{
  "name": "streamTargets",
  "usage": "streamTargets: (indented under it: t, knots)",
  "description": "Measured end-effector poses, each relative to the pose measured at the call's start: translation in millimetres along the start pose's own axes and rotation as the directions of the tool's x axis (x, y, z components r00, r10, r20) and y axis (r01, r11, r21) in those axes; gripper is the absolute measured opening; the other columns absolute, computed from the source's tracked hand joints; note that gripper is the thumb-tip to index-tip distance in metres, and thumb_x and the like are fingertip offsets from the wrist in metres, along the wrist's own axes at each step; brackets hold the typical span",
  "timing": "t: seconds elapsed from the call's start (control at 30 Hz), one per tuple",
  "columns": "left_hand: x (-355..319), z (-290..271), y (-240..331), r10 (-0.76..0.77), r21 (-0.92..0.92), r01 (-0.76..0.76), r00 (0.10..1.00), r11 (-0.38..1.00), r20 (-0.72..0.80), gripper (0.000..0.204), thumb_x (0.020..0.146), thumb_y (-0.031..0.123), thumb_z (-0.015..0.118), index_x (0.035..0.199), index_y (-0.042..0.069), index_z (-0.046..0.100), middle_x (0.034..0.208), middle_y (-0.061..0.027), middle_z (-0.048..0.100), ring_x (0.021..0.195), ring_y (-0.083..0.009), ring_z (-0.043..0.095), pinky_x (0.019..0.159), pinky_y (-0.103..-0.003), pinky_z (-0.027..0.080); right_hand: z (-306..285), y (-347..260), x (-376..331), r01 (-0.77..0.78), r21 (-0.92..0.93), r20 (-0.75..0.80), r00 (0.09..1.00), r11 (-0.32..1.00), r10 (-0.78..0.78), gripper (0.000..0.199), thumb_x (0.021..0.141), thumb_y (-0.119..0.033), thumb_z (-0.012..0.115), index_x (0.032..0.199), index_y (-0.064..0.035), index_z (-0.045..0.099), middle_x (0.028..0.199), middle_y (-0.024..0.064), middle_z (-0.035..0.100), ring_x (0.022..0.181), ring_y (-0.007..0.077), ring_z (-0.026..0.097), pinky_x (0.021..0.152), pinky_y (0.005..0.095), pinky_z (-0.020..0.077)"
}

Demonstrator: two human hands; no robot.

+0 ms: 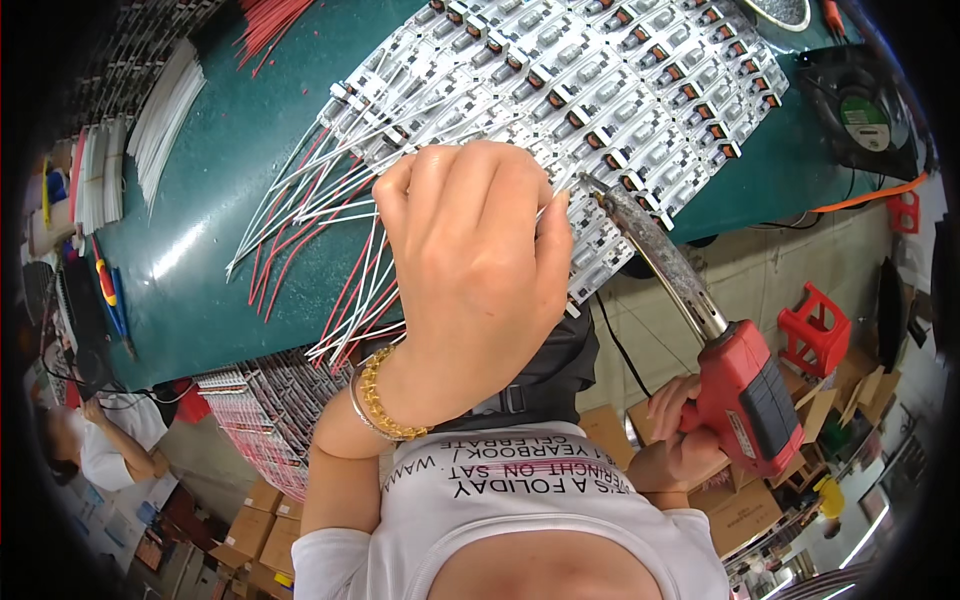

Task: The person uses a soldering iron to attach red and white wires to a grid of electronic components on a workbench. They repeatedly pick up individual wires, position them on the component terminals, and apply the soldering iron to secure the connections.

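My left hand [475, 230], with a gold bracelet at the wrist, is over the near edge of a panel of small white circuit boards [610, 90]. Its thumb and forefinger pinch what looks like a thin white wire, mostly hidden by the fingers. Out to the right, my right hand [688, 425] grips the handle of a red soldering gun [745, 400]. The gun's long metal barrel points up and left, its tip at the boards just beside my left fingertips. Loose white and red wires [290, 225] fan out from the panel's left side.
The boards lie on a green tabletop [200, 280]. Bundles of white wires [165, 120] and red wires [270, 25] are at the far left. A black fan [860, 115] stands at right. Below are a red stool [815, 330] and cardboard boxes [255, 530]. Another person [115, 440] sits at lower left.
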State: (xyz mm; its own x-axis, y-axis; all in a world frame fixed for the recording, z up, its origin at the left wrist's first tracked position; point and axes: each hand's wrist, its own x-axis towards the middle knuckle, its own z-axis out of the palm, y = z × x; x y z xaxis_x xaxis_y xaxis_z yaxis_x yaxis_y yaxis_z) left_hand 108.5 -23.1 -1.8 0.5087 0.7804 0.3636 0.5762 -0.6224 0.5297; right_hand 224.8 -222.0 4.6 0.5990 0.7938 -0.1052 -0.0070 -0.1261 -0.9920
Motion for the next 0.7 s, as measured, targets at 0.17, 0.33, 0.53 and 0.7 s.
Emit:
streamTargets:
  t: [0.17,0.33,0.53,0.7]
  knots:
    - [-1.8,3.7,-1.0,0.019,-0.013,-0.020,0.999,1.000,-0.029,0.013,0.069,0.004,0.066,0.074,0.006,0.054,0.080,-0.0045,0.057,0.077,-0.0219,0.051,0.078,-0.035,0.033,-12.4,13.0,-4.7,0.087,0.017,0.014,0.996,0.996,-0.088,0.078,0.078,-0.062,0.054,0.114,0.0064,0.043,0.047,0.0004,0.044,0.037,0.0119,0.041,0.043,0.0259,0.0374]
    - [-2.4,5.5,-3.7,0.047,-0.026,-0.048,0.997,0.999,-0.054,0.015,0.067,0.004,0.064,0.077,0.004,0.053,0.078,-0.0070,0.051,0.077,-0.0245,0.048,0.077,-0.038,0.032,-10.2,14.3,-11.2,0.012,0.178,-0.082,0.997,0.984,0.003,0.082,0.079,-0.061,0.053,0.121,0.0077,0.040,0.047,0.0007,0.044,0.036,0.0121,0.040,0.044,0.0257,0.0373]
    - [-2.6,10.6,-6.2,0.067,-0.062,-0.078,0.985,0.995,-0.158,0.012,0.069,0.005,0.066,0.074,0.006,0.055,0.074,-0.0050,0.054,0.071,-0.0230,0.050,0.075,-0.038,0.033,-2.0,0.2,-0.4,-0.007,0.095,-0.012,1.000,0.995,0.008,0.086,0.077,-0.064,0.053,0.123,0.0075,0.038,0.046,0.0006,0.044,0.037,0.0120,0.040,0.044,0.0253,0.0374]
    - [-3.4,-9.4,0.0,0.017,-0.151,-0.032,0.995,0.988,-0.101,0.007,0.071,0.005,0.069,0.071,0.006,0.062,0.063,-0.0007,0.057,0.055,-0.0174,0.050,0.071,-0.033,0.034,-8.9,1.4,-3.8,0.016,0.114,0.002,1.000,0.993,-0.016,0.087,0.077,-0.065,0.052,0.123,0.0073,0.037,0.046,0.0001,0.043,0.038,0.0115,0.041,0.044,0.0249,0.0375]
